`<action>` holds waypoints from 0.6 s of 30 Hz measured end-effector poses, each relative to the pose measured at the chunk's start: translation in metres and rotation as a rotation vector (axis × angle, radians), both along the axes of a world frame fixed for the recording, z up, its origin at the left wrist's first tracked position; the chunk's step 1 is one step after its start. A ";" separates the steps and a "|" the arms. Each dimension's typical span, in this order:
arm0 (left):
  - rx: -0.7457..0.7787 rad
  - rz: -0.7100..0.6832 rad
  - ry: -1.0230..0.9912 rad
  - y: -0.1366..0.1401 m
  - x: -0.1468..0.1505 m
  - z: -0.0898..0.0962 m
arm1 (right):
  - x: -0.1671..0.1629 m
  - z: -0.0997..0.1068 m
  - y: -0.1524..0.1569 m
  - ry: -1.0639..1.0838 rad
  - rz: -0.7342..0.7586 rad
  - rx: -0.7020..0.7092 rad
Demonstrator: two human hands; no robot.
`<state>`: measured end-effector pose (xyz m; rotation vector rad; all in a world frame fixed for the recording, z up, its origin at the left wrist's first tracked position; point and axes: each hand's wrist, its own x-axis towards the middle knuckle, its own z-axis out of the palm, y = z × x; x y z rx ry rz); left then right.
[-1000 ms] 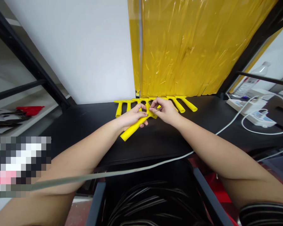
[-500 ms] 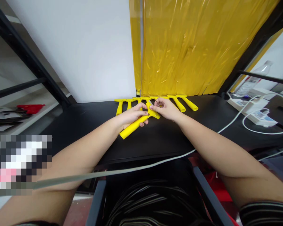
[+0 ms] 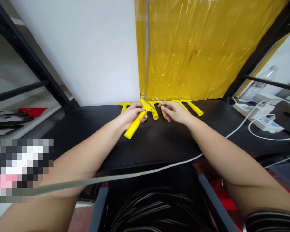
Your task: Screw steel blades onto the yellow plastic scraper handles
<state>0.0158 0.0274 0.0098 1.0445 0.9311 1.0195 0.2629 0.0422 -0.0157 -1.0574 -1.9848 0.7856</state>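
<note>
Against the back of a black table (image 3: pixel 159 141) I see a white panel (image 3: pixel 94 51) on the left and a wrinkled yellow sheet (image 3: pixel 195 58) on the right. Near the middle of the table, a person's left hand (image 3: pixel 133 116) has its fingers wrapped around a yellow scraper (image 3: pixel 132 128), its handle slanting down to the left and its wide head, edged with a grey strip, turned away from the person. The right hand (image 3: pixel 176 112), just apart from it, pinches a thin stick (image 3: pixel 159 101) between thumb and fingertips; I can't tell what it is. Behind both hands, more yellow tools (image 3: pixel 195 109) lie in a row. Over to the right sit a power strip (image 3: pixel 268 124) and a clear bottle (image 3: pixel 259 84).
</note>
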 end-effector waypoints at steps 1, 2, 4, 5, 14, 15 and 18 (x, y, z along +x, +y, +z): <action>0.016 0.008 0.001 0.000 -0.001 0.000 | 0.001 0.002 -0.002 -0.081 -0.012 0.053; 0.028 0.013 0.002 0.000 -0.001 -0.001 | 0.002 0.004 -0.004 -0.155 -0.033 0.124; 0.046 0.011 0.002 0.001 -0.002 -0.002 | 0.001 0.006 -0.008 -0.249 -0.084 0.247; 0.050 0.007 0.002 0.001 -0.002 -0.003 | 0.001 0.006 -0.009 -0.271 -0.106 0.277; 0.093 -0.009 0.031 0.004 0.000 -0.009 | -0.006 0.007 -0.016 -0.336 -0.150 0.288; 0.101 -0.012 0.037 0.004 0.000 -0.009 | -0.006 0.008 -0.016 -0.337 -0.151 0.289; 0.120 -0.014 0.056 0.003 0.000 -0.009 | -0.006 0.007 -0.015 -0.330 -0.153 0.295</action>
